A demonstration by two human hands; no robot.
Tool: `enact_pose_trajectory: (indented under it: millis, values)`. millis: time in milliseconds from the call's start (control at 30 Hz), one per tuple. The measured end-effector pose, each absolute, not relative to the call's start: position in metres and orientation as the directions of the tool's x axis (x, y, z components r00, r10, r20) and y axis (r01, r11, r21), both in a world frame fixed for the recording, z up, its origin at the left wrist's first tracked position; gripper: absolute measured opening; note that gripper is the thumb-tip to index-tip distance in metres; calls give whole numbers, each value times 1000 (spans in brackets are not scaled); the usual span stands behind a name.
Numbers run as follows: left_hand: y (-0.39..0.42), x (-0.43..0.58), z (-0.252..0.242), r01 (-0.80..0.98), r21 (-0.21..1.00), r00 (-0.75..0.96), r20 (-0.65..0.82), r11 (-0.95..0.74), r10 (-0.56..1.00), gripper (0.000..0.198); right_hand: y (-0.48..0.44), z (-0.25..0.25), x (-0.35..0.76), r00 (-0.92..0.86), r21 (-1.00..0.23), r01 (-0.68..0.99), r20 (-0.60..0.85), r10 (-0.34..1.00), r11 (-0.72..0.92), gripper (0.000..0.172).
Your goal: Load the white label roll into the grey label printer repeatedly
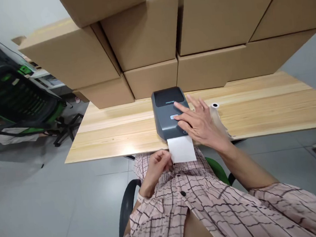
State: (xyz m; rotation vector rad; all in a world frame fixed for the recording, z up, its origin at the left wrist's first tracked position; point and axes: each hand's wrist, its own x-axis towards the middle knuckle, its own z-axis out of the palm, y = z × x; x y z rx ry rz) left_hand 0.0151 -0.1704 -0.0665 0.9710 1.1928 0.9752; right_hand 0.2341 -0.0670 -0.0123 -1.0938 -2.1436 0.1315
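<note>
At the table, your right hand open over the grey printer, finger at its button — your left hand curled against white paper, grip unclear.

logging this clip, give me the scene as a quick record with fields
left hand: fingers curled at the paper's left edge
right hand: over the printer, one fingertip at its pale button
label printer: on wooden table
white paper: out of printer's front
paper roll: beside right hand
cardboard boxes: stacked behind printer
</note>
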Motion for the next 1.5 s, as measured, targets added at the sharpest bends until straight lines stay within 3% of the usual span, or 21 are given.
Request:
enact_pose_trajectory:
  millis: [133,200,367,533,600,800,1067,1167,1300,1400,1500]
  values:
    - [-144,2,-63,-73,997,-248,-51,34,967,38,-59,-8,229,-432,-404,651,498,752,642,37]
    - [-131,3,-61,1,996,-324,81,-85,943,33,-57,-7,228,-427,-414,652,491,759,635,38]
    - [-121,20,-61,95,970,-180,238,-224,955,58,-70,-26,227,-323,-459,660,541,777,594,35]
    - [-127,26,-75,103,977,-70,192,-185,979,81,-91,-77,234,-17,-770,440,507,862,462,54]
    - [-125,25,-82,132,970,-78,215,-204,974,81,-94,-90,238,27,-844,341,450,893,415,56]
    - [-118,17,-91,274,893,-56,384,-356,921,66,-93,-91,246,30,-883,259,411,911,390,53]
    - [-107,6,-72,193,898,-55,412,-395,909,60,-88,-72,244,34,-906,23,423,906,422,57]
    - [-80,1,-47,136,881,-51,462,-452,885,62,-69,-41,245,7,-878,117,468,884,464,65]
    - [-28,-4,-19,-41,864,-61,499,-502,864,59,-22,12,243,-65,-755,421,528,847,504,75]
    - [-1,-5,-25,-49,920,-58,387,-390,920,68,18,44,237,-92,-621,589,585,806,518,81]
    - [6,-1,-49,-25,984,-43,177,-178,983,79,55,60,230,-94,-544,672,610,787,502,84]
